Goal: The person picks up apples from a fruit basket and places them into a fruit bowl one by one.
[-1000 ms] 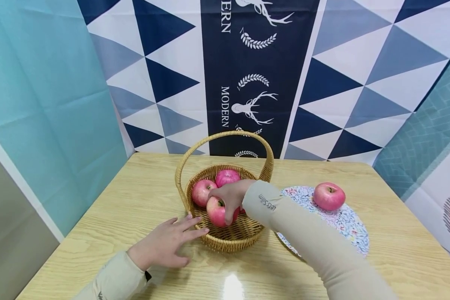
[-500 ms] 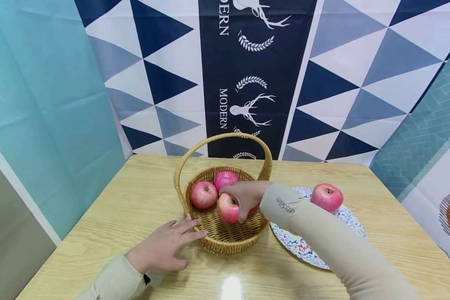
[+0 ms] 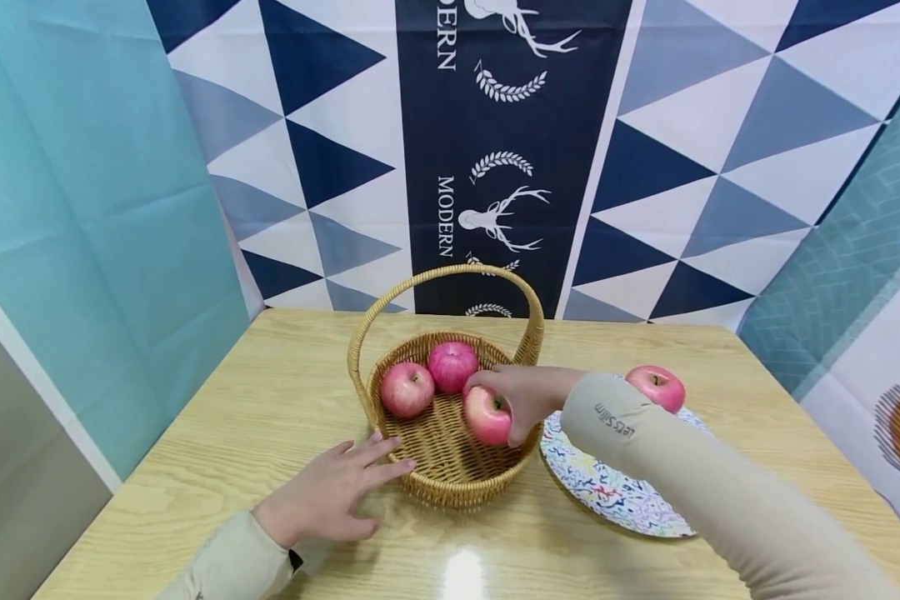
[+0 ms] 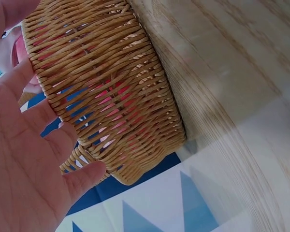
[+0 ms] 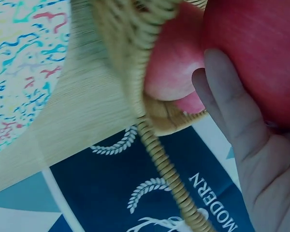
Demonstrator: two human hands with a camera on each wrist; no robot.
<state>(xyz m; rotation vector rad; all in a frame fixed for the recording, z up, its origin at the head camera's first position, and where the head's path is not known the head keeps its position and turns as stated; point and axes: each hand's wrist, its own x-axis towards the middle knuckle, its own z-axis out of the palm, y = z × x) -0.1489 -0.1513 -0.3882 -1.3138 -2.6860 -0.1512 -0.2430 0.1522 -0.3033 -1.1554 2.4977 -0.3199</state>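
Note:
A wicker basket (image 3: 450,479) with a tall handle stands on the wooden table. Two red apples (image 3: 407,388) (image 3: 453,365) lie in its back part. My right hand (image 3: 521,398) grips a third apple (image 3: 487,415) from above, lifted at the basket's right rim; the right wrist view shows the apple (image 5: 253,53) in my fingers (image 5: 227,111) close up. My left hand (image 3: 330,492) lies flat on the table, fingers straight, fingertips against the basket's front left wall (image 4: 101,87). One more apple (image 3: 656,387) sits on the far side of a patterned plate (image 3: 607,492).
The plate lies just right of the basket, partly under my right sleeve (image 3: 690,483). A patterned cloth backdrop (image 3: 495,150) hangs close behind the table. Bare tabletop (image 3: 285,367) stretches left of the basket and along the front edge.
My right hand has carried the gripped apple from the basket's front middle up and rightward to its right rim. The left hand has stayed in place.

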